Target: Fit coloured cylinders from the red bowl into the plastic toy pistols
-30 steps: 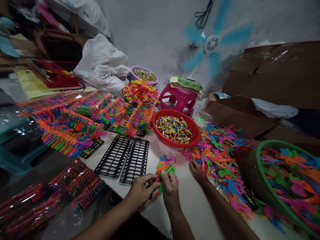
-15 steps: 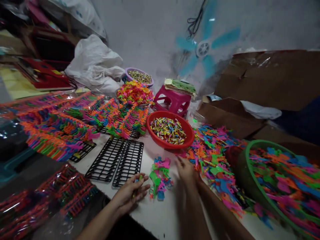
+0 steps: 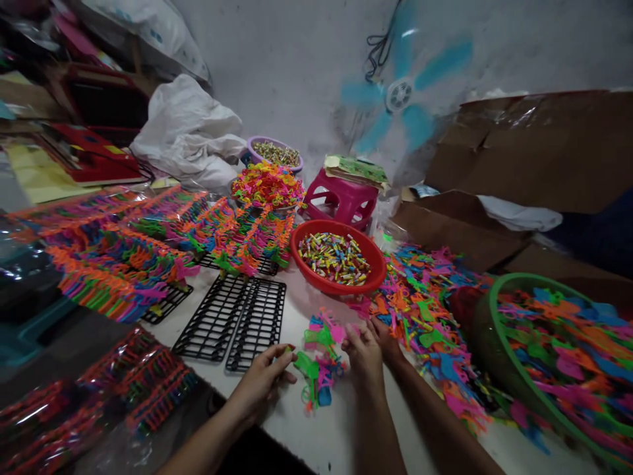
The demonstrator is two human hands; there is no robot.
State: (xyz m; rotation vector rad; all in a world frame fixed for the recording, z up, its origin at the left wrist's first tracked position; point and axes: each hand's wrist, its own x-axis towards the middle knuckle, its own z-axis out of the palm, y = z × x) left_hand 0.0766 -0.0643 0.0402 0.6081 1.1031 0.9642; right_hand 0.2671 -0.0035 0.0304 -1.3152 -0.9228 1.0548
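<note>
Red bowl [image 3: 376,277] and black racks [image 3: 232,320] flank the toy pile [image 3: 319,366].

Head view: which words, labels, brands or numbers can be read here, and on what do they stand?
None can be read.
White bag: blue marks, too blurred to read.
Green pack on the pink stool: print too small to read.
Red box: yellow patches, no legible text.
Bowl of small tubes: printing too small.

Red bowl [image 3: 316,280] of multicoloured capsules [image 3: 335,256]; black grids [image 3: 232,320]; pink stool [image 3: 341,198]; green basket rim [image 3: 487,330]
</note>
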